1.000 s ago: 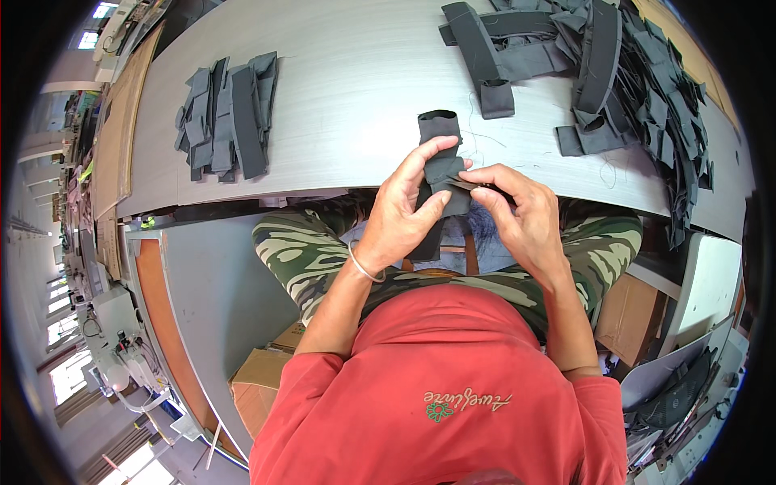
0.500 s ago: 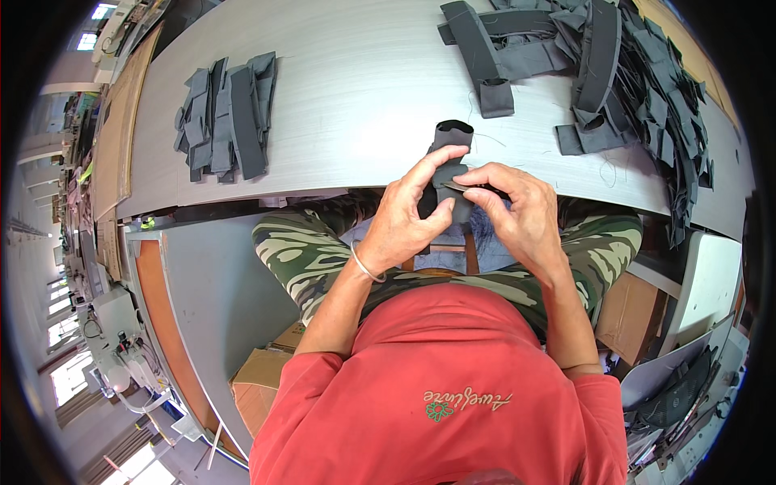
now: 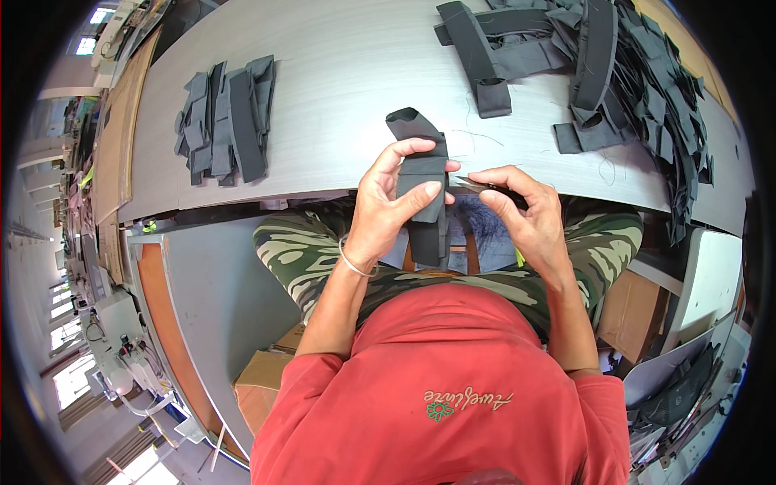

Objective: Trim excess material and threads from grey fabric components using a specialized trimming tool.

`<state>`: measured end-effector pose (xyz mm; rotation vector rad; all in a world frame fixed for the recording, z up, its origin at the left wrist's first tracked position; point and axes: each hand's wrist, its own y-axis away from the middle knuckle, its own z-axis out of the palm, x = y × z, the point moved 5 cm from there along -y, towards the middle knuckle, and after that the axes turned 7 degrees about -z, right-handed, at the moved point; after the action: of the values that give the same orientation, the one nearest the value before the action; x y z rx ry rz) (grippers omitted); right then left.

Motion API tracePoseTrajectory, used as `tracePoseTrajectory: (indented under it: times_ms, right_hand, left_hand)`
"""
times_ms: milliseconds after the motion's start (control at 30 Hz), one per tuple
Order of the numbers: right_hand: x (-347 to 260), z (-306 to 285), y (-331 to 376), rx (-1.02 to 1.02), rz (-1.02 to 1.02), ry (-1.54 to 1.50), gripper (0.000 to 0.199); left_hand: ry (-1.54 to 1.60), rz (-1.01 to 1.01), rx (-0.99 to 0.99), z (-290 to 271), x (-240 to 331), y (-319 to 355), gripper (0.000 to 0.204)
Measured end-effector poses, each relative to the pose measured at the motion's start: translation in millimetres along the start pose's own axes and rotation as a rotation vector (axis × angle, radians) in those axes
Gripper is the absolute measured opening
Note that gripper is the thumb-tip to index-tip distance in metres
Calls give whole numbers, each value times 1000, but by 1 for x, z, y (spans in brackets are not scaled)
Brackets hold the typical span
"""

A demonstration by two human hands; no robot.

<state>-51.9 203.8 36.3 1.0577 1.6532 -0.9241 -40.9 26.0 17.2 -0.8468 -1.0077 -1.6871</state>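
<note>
Over the table's near edge, my left hand [image 3: 394,194] grips a dark grey fabric strip [image 3: 422,166], thumb on its face and fingers wrapped around it. The strip's folded upper end reaches over the tabletop; its lower end hangs down toward my lap. To its right, my right hand [image 3: 525,212] is closed on a pair of thread snips [image 3: 477,185]. Their pointed tips are directed left, close to the strip's edge and the left fingertips. Most of the snips' body is hidden in my palm.
On the pale table [image 3: 339,89], a small stack of grey strips [image 3: 226,121] lies at left. A large pile of similar strips [image 3: 655,113] covers the far right and hangs over the edge. Loose threads lie near the middle. A cardboard box [image 3: 630,311] stands below at right.
My left hand has shifted slightly left with the strip, which now shows more of its length. The snips in my right hand have drawn away from the fabric to the right.
</note>
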Motion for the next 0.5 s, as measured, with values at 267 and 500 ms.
tracePoseTrajectory:
  times_ms: [267,500]
  right_hand:
    - [-2,3,-2,29,-54,39,19]
    - [3,4,0,53,-90,83,17]
  left_hand:
    - [-188,23,-32,6,1,3,43]
    - [-273,41,-48,6,-2,3,44]
